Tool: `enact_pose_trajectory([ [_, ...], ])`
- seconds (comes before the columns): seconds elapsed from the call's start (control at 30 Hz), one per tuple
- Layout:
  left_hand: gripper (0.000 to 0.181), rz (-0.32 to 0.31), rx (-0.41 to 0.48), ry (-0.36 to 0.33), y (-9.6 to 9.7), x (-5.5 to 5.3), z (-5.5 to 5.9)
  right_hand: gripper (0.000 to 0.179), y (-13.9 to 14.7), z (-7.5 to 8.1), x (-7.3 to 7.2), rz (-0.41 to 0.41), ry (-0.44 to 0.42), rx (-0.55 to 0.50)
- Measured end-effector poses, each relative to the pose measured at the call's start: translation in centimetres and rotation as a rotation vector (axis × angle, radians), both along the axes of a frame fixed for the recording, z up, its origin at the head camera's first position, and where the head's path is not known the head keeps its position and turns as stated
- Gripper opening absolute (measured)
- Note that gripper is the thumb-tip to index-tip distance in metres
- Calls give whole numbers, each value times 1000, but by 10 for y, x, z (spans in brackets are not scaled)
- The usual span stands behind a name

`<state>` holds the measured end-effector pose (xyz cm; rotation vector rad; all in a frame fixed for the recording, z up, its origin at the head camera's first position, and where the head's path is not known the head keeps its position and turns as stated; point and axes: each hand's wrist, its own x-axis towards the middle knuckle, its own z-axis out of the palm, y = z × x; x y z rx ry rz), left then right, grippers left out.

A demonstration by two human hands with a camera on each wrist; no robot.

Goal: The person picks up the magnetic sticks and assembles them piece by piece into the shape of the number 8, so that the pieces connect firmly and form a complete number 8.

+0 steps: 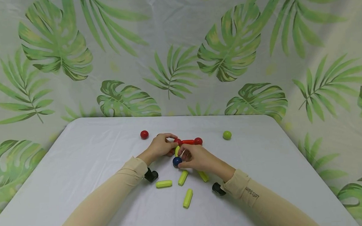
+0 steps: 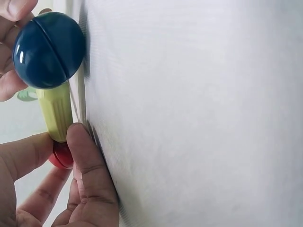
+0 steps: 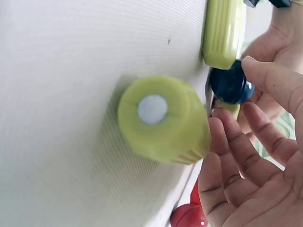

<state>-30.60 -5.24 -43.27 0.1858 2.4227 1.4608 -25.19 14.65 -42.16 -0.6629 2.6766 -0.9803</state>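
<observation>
My left hand [image 1: 162, 146] pinches a red ball [image 2: 61, 158] at the far end of a yellow rod [image 2: 57, 113], with thumb and forefinger at the joint. A glossy blue ball [image 1: 177, 161] caps the rod's near end. My right hand [image 1: 196, 156] holds that blue ball from its right side, the thumb tip on it and the forefinger close against it; the other fingers are bent loosely. From the left-hand red ball a red rod [image 1: 188, 142] runs right to a second red ball [image 1: 198, 141].
Several loose yellow rods [image 1: 187, 198] lie on the white table [image 1: 118, 210] in front of the hands. A single red ball [image 1: 144, 134] sits at the back left, and a green ball [image 1: 227, 135] at the back right. Behind the table hangs a leaf-patterned cloth [image 1: 173, 73].
</observation>
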Motion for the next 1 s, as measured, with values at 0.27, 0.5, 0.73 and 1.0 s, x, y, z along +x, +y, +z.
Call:
enact_pose_trajectory([
  [0.27, 48, -30, -35, 36, -1, 7, 3, 31, 9, 5, 1, 26, -23, -8],
  [0.5, 55, -48, -66, 63, -3, 13, 2, 27, 16, 6, 1, 39, -46, 28],
  [0.73, 51, -82, -69, 57, -13, 24, 4, 27, 22, 4, 1, 92, -72, 77],
  [1.0, 39, -188, -54, 27, -25, 36, 6, 28, 26, 4, 6, 140, -78, 112],
])
